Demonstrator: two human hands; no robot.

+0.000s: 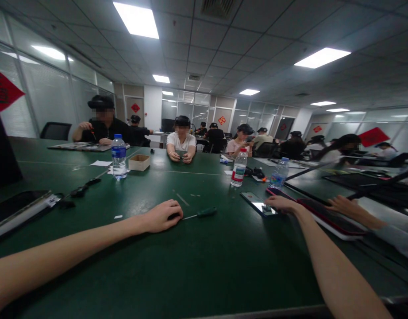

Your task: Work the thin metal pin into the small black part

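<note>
My left hand (166,215) rests on the dark green table with its fingers curled in. Anything inside the curl is hidden. Just right of its fingertips lies a screwdriver (207,212) with a dark green handle, its thin shaft pointing toward the hand. I cannot tell whether the fingers touch the shaft tip. My right hand (281,203) reaches over the right edge of a phone (252,199) lying flat, fingers extended down toward its bright, reflecting screen. Whether they touch the glass is unclear.
A red-capped bottle (238,170), a blue-capped bottle (119,157) and a small box (139,162) stand farther back. Another bottle (279,173) is beyond my right hand. A neighbour's hand (348,208) is at the right, near a dark red case (318,215). Co-workers sit opposite.
</note>
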